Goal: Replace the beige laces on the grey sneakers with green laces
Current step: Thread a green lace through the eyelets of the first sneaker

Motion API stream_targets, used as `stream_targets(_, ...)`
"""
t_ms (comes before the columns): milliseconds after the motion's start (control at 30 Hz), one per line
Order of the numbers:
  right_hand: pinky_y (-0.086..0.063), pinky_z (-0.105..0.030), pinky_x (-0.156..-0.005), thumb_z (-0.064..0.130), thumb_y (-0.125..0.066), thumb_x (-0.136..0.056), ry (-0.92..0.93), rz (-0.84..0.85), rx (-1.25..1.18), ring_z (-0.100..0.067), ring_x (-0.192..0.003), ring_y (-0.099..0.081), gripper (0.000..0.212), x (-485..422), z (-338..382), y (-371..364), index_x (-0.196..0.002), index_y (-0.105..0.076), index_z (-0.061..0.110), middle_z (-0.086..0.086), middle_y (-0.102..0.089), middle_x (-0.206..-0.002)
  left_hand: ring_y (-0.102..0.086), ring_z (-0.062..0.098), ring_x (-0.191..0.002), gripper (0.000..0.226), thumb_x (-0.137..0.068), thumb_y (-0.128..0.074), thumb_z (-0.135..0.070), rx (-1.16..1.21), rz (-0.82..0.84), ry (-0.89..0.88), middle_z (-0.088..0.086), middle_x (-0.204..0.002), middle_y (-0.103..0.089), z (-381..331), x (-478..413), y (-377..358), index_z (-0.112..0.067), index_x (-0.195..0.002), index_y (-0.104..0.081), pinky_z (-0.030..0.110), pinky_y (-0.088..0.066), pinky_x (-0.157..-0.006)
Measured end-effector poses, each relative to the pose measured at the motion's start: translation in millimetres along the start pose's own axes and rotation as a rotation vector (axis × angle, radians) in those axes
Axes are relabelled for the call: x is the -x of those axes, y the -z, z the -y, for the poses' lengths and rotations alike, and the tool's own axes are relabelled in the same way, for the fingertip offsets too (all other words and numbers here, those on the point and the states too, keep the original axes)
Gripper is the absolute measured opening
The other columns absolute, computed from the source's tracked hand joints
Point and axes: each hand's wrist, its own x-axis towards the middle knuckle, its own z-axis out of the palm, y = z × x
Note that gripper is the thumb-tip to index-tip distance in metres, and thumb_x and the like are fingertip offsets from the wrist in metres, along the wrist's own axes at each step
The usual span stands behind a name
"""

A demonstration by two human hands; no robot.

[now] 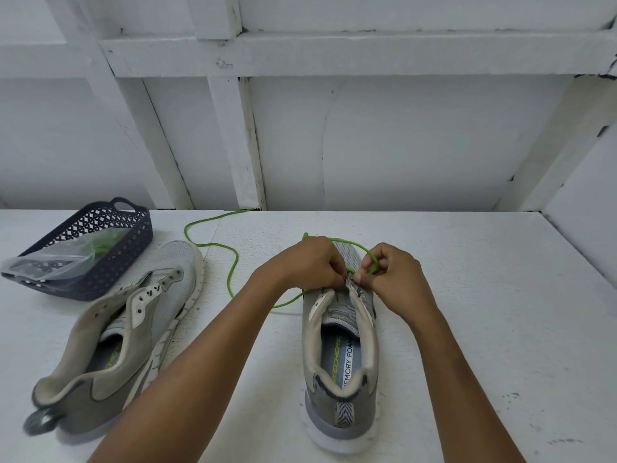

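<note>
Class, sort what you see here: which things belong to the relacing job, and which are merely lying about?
Job: green lace, sneaker being laced, unlaced sneaker, left hand and right hand at the eyelets.
Lying about: dark basket, plastic bag with something green inside.

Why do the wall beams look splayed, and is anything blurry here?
Head view: the wide-angle lens splays the white beams outward; light is soft and even, shadows faint; the unlaced sneaker's heel smears near the corner, while the green lace and the other sneaker's insole print read sharp.
</note>
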Motion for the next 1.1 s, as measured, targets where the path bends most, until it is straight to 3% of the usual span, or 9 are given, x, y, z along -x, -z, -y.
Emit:
stream_targets(333,-0.041,-0.005,-0.054,0.005,-0.073,-0.08,0.052,0.065,0.111,-0.01,-0.07,-0.064,0.016,-1.7,9.1,4.1,-0.082,-0.064,0.018,0.0,-0.07,-0.077,-0.059,0.007,-0.069,0.016,-0.083,-0.073,-0.017,0.013,-0.047,-0.008,-0.001,-0.088,-0.076,0.7,-2.8,-5.4,-0.018,-0.097,-0.08,0.014,-0.042,-0.055)
stream_targets(433,-0.05,-0.01,-0.058,-0.006,-0.064,-0.084,0.036,0.109,0.033,-0.006,-0.071,-0.069,0.021,-0.1,8.6,6.2,-0.086,-0.065,0.015,-0.004,-0.073,-0.084,-0.065,0.014,-0.079,0.015,-0.083,-0.074,-0.018,0.029,-0.077,-0.001,0.0,-0.088,-0.077,2.5,-4.2,-8.1,-0.019,-0.096,-0.081,0.021,-0.046,-0.063)
stream_targets(500,-0.056,-0.017,-0.063,-0.009,-0.061,-0.083,0.029,0.077,0.022,-0.011,-0.073,-0.071,0.028,0.3,8.5,4.8,-0.091,-0.063,0.017,-0.002,-0.073,-0.086,-0.065,0.012,-0.078,0.015,-0.082,-0.076,-0.018,0.067,-0.094,-0.001,0.0,-0.088,-0.077,3.0,-3.7,-8.8,-0.019,-0.095,-0.081,0.018,-0.047,-0.063)
stream_targets(567,-0.056,-0.018,-0.062,-0.005,-0.069,-0.08,0.026,0.018,0.028,-0.015,-0.074,-0.07,0.032,0.7,8.1,3.4,-0.098,-0.059,0.019,0.0,-0.069,-0.086,-0.063,0.006,-0.075,0.014,-0.081,-0.077,-0.018,0.098,-0.104,-0.002,-0.002,-0.088,-0.077,2.9,-2.8,-9.7,-0.019,-0.095,-0.081,0.011,-0.043,-0.059)
stream_targets(667,-0.049,-0.016,-0.06,0.004,-0.081,-0.074,-0.002,-0.013,0.001,-0.011,-0.073,-0.067,0.035,0.0,7.9,1.2,-0.093,-0.058,0.022,0.0,-0.07,-0.076,-0.062,0.005,-0.075,0.014,-0.081,-0.078,-0.019,0.104,-0.117,0.006,-0.004,-0.088,-0.077,2.6,-1.5,-11.0,-0.02,-0.094,-0.081,0.01,-0.041,-0.058)
stream_targets(800,-0.047,-0.024,-0.064,0.017,-0.085,-0.072,-0.082,-0.015,-0.052,-0.014,-0.07,-0.065,0.03,0.4,3.9,-1.3,-0.089,-0.061,0.021,-0.004,-0.071,-0.073,-0.063,0.01,-0.076,0.013,-0.083,-0.075,-0.018,0.073,-0.128,0.009,0.0,-0.087,-0.077,-0.1,-0.2,-12.2,-0.017,-0.094,-0.081,0.022,-0.049,-0.067)
stream_targets(933,-0.056,-0.034,-0.068,0.046,-0.085,-0.069,-0.133,0.02,-0.066,-0.018,-0.074,-0.069,0.047,6.2,8.5,-1.2,-0.1,-0.056,0.024,-0.002,-0.067,-0.086,-0.051,0.015,-0.063,0.016,-0.085,-0.066,-0.016,-0.048,-0.056,-0.001,0.0,-0.063,-0.06,-1.5,-0.8,-6.7,-0.017,-0.07,-0.069,0.025,-0.037,-0.055)
stream_targets(1100,-0.061,-0.045,-0.078,0.029,-0.084,-0.07,-0.223,0.173,-0.135,-0.021,-0.069,-0.07,0.046,3.7,13.0,6.9,-0.103,-0.054,0.018,-0.009,-0.063,-0.091,-0.053,0.011,-0.075,0.015,-0.088,-0.063,-0.012,0.091,-0.051,0.064,-0.004,-0.079,-0.063,7.6,6.4,11.6,-0.02,-0.076,-0.067,0.025,-0.04,-0.063)
